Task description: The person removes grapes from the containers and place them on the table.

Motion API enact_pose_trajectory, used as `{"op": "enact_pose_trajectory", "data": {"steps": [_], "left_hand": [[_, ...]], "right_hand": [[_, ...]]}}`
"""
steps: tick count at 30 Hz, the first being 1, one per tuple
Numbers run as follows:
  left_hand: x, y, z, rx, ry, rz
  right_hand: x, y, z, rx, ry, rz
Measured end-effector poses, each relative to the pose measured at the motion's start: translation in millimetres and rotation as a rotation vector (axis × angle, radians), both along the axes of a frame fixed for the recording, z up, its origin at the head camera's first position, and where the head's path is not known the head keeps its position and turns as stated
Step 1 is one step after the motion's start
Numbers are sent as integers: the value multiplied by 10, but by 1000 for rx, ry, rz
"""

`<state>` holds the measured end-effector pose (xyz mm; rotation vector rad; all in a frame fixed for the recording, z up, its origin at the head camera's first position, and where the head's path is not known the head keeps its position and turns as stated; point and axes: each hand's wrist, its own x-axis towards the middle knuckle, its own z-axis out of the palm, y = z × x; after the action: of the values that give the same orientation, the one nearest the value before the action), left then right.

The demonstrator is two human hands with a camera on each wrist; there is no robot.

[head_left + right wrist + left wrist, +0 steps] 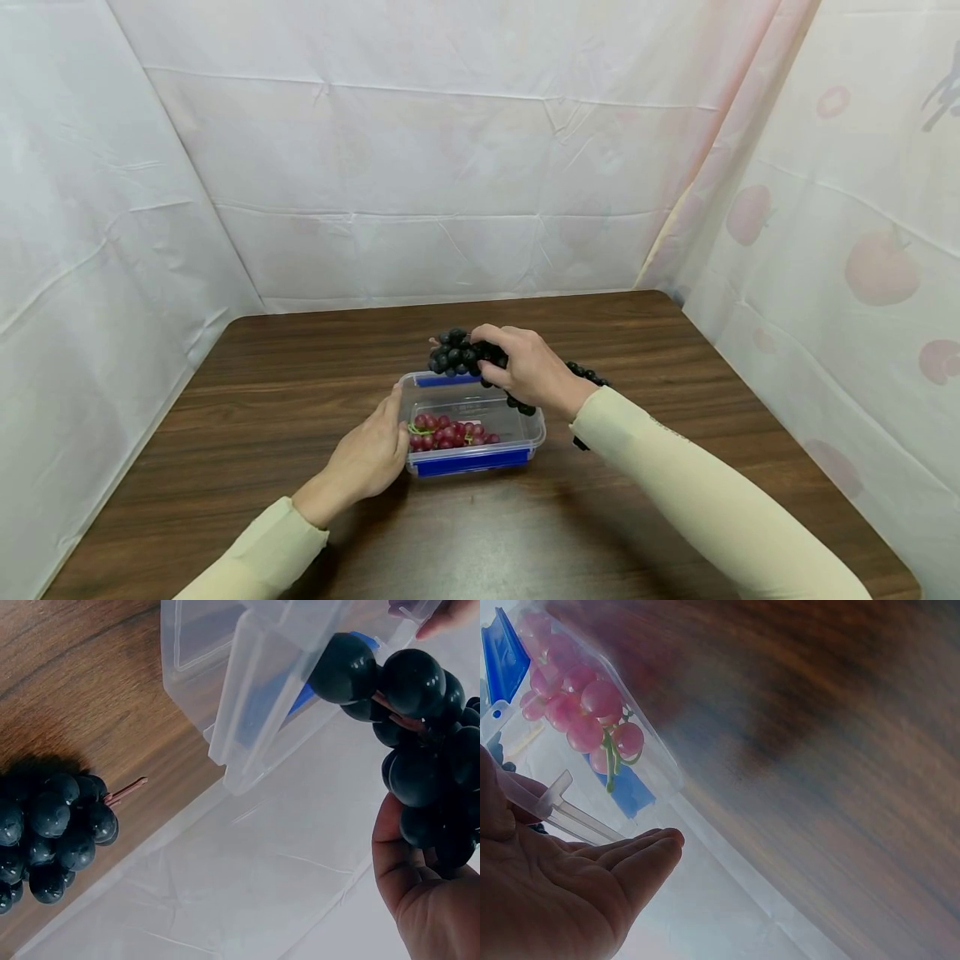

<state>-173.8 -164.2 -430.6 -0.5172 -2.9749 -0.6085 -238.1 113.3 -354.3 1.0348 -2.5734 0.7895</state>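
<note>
Left hand point(367, 454) lies flat, fingers straight, against the plastic box point(474, 462) well short of the worktop's point(315, 350) far edge, so I'd super gently lower the black grape bunch point(453, 355) the right hand's point(531, 367) gripping over the box, clear of the red grapes point(442, 434).

Soft light washes the curtain point(450, 158); I see pale glare on the table point(476, 542) at lower centre, shadows either side, glints on the dark grapes point(417, 777), and left-wrist haze.

dark wood-grain table point(315, 354), creased white sheets point(420, 150) far and left, faded fruit-print sheet point(810, 267) right, glare point(487, 533) near.
</note>
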Motion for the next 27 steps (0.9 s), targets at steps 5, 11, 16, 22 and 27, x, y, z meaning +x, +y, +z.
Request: {"op": "enact_pose_trajectory", "data": {"steps": [5,11,16,22,27], "left_hand": [[-3,11,5,-1,-2,-1],[1,15,19,-1,-1,-2],[3,15,14,-1,6,-5],[-3,13,0,-1,13,-9],[-5,12,-5,-1,17,-14]], "right_hand": [[-11,34,7,-15,6,-11],[-17,66,30,-24,-2,-23],[-22,95,55,-35,12,-19],[-40,147,87,-46,38,-25],[-58,194,106,-46,58,-35]]}}
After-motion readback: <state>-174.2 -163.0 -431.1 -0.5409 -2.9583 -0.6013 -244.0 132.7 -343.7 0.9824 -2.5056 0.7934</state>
